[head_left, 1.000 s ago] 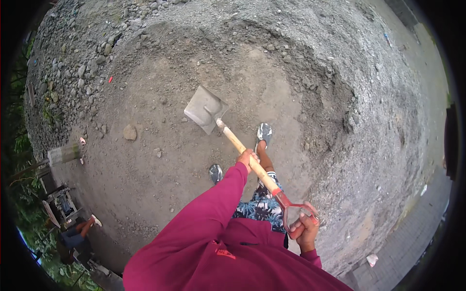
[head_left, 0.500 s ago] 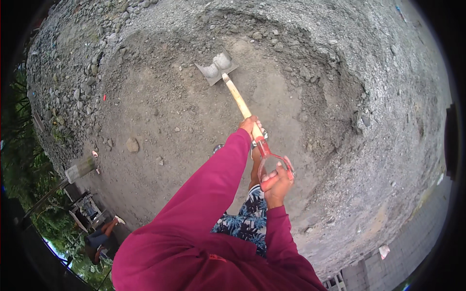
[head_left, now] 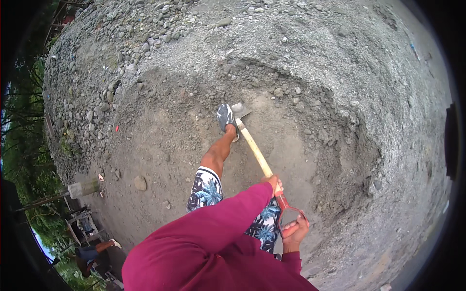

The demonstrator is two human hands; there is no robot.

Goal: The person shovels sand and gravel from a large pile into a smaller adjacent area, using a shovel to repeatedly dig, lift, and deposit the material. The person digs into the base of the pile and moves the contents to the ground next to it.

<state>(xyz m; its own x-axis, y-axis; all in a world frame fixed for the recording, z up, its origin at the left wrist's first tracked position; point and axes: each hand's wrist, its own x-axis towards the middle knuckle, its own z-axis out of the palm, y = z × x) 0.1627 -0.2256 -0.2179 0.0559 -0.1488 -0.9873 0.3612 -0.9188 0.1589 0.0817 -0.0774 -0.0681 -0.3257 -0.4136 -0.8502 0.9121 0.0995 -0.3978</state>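
Note:
A shovel (head_left: 255, 149) with a wooden shaft and a red D-shaped handle slants from the ground toward me. My left hand (head_left: 274, 183) is wrapped round the shaft just above the red socket. Lower down, the grip of the handle is enclosed by my right hand (head_left: 296, 230). The metal blade (head_left: 240, 110) rests at loose grey soil in front of me. My left foot, in a dark patterned shoe (head_left: 225, 116), is at the left side of the blade and hides part of it. Whether the sole presses on the blade I cannot tell.
A curved bank of grey gravel (head_left: 349, 145) rises ahead and to the right. Loose stones (head_left: 116, 87) cover the far left, and a larger stone (head_left: 140, 183) lies on the dirt. A concrete-ended post (head_left: 83, 188) and a seated person (head_left: 92, 253) are at the left.
My left foot has come forward to the blade, where both blade sides showed before. The view has shifted, and the shovel with both hands sits lower and farther right in it.

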